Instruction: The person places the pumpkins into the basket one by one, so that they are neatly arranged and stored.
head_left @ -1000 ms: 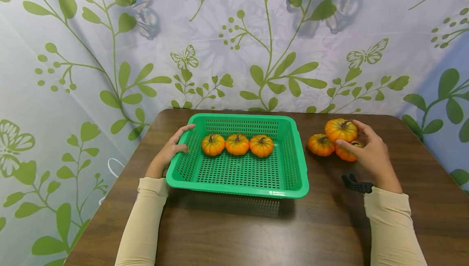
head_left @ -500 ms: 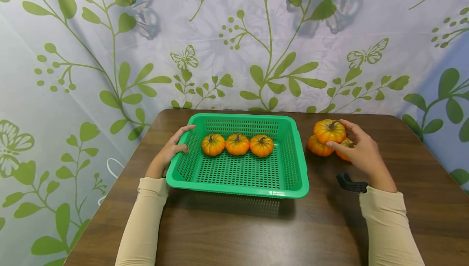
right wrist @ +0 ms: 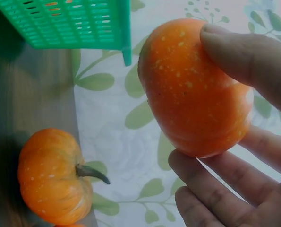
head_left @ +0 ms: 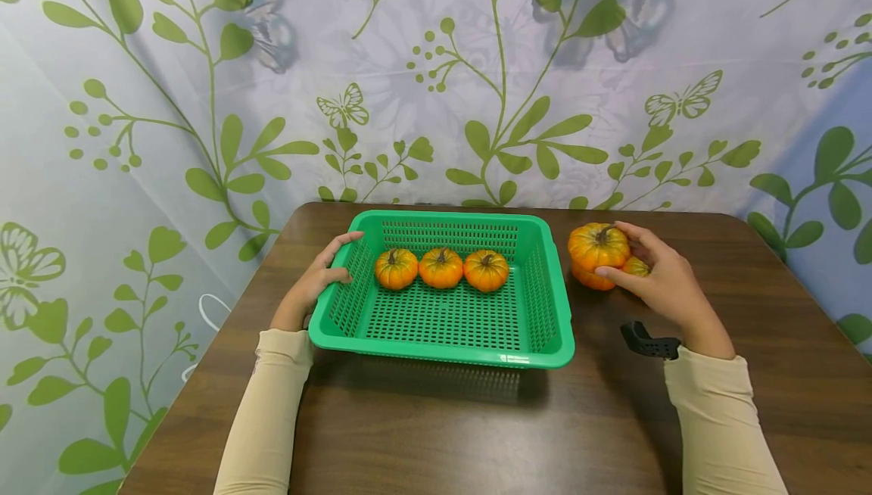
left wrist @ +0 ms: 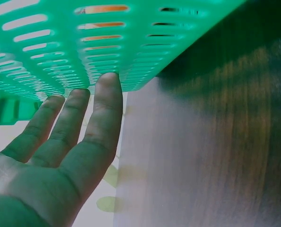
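A green slotted basket stands in the middle of the table with three small orange pumpkins in a row inside, one of them the right-hand pumpkin. My left hand grips its left rim, thumb over the edge. In the left wrist view, fingers touch the slotted wall from outside. My right hand holds a pumpkin between thumb and fingers, raised off the table right of the basket. Below it, a second pumpkin sits on the table, and a third pumpkin is partly hidden by the hand.
The brown wooden table ends at a patterned cloth backdrop with green leaves and butterflies. A black strap is on the right wrist. A white cable shows beyond the table's left edge.
My right hand has moved left with the held pumpkin, which now covers much of the left pumpkin on the table. The left hand and basket have stayed put.
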A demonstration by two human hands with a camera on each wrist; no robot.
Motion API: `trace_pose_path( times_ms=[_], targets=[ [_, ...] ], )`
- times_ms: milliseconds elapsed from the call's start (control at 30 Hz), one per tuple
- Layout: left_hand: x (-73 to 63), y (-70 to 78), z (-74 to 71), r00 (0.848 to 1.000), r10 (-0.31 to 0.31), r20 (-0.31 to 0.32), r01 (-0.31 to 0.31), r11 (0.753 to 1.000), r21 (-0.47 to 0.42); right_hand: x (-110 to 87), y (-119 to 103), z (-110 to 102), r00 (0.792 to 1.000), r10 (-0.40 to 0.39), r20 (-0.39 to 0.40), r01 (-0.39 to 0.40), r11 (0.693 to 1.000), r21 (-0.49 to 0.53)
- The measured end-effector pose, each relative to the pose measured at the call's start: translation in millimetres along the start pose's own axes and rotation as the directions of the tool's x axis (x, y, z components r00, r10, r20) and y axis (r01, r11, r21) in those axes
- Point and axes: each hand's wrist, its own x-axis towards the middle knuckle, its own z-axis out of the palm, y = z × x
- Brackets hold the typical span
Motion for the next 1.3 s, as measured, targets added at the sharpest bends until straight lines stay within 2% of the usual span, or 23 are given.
trace_pose_path(
  times_ms=[400,567,900,1067,1200,1300],
  targets=[
    [-1.9,1.8,-0.2,1.0,0.004,-0.008,-0.004,1.0,0.017,-1.8,-19.6,-0.1,0.995,-0.063,0.075,0.061,0.998,0.028],
    [-2.1,2.1,0.7,1.0,0.006,-0.005,-0.006,1.0,0.01,-4.1,-26.8,2.6,0.986,-0.122,0.115,0.115,0.991,0.066],
    [-0.1,-0.6,0.9,1.0,0.0,-0.013,0.0,1.0,0.013,-3.7,-40.1,6.1,0.955,-0.237,0.178,0.22,0.969,0.112],
    [-0.2,0.0,1.5,1.0,-0.008,-0.015,0.008,1.0,0.006,0.1,-48.3,6.1,0.94,-0.267,0.211,0.257,0.963,0.075],
    [-0.5,0.6,1.1,1.0,-0.004,-0.014,0.005,1.0,0.009,4.1,-51.9,6.3,0.92,-0.306,0.246,0.303,0.952,0.049],
    [-0.6,0.6,0.6,1.0,0.004,-0.015,-0.004,1.0,0.01,8.3,-54.9,6.3,0.896,-0.346,0.279,0.348,0.937,0.043]
  ],
)
